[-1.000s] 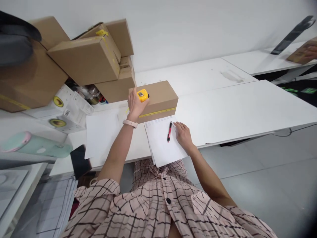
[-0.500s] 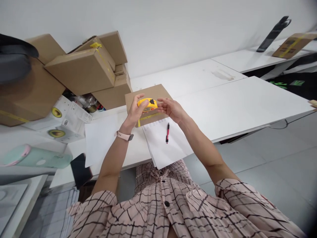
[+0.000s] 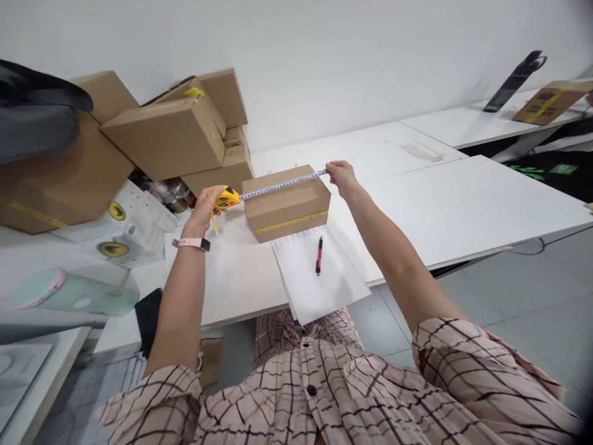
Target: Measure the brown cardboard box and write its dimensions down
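My left hand (image 3: 204, 209) is closed around a yellow tape measure (image 3: 227, 198), off the left end of a cardboard box (image 3: 291, 211). From its case the pale blade (image 3: 282, 185) stretches over the top of the box. Past the box's right end, my right hand (image 3: 341, 175) pinches the blade's free end. A strip of yellow tape runs along the box's front side. In front of the box lie sheets of white paper (image 3: 310, 290), with a red and black pen (image 3: 319, 256) on them.
Stacked cardboard boxes (image 3: 162, 136) stand at the left, above white cartons with avocado pictures (image 3: 134, 232). A mint-green bottle (image 3: 78, 293) is at the lower left. Farther right are a dark bottle (image 3: 514, 80) and a taped box (image 3: 551, 102). The white table (image 3: 417, 204) extends rightward.
My hands have moved apart, left hand leftward with the tape measure and right hand to the right. The blade is now pulled out across the box top. The view has shifted slightly.
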`<state>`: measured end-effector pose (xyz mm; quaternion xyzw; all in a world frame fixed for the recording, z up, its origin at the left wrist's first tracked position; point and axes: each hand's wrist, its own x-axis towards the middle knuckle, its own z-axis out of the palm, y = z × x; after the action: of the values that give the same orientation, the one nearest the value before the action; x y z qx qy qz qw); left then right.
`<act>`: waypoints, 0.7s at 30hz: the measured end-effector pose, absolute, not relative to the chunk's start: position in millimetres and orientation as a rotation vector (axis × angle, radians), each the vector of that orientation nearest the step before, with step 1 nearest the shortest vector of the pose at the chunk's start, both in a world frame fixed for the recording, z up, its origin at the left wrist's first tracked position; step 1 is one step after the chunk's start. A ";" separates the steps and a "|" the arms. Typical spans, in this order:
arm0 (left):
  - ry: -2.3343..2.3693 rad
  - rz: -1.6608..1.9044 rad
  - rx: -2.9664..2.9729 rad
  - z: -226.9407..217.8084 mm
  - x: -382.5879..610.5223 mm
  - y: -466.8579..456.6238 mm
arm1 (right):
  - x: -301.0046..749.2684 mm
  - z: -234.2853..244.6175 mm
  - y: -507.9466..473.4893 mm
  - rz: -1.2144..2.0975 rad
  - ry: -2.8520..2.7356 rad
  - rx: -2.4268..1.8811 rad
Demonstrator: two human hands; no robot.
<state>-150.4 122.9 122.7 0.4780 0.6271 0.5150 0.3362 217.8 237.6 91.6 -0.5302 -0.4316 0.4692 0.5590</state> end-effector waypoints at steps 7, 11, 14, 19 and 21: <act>1.685 1.240 1.208 108.6 -158.8 133.8 | 209.7 62.7 234.3 1.181 -1.235 -1.461; 1.703 1.246 1.190 108.5 -147.1 138.7 | 209.9 62.6 233.7 1.251 -1.190 -1.473; 1.692 1.234 1.158 108.4 -145.5 139.0 | 210.4 63.0 234.4 1.219 -1.167 -1.487; 1.687 1.247 1.159 106.6 -148.8 138.0 | 210.1 61.0 234.3 1.145 -1.203 -1.533; 1.676 1.241 1.173 107.1 -150.0 136.7 | 210.1 60.8 234.0 1.115 -1.229 -1.535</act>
<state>-150.0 136.7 107.1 0.4562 0.6518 0.4827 0.3659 210.1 234.0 60.8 -0.6141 -0.4917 0.4463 0.4266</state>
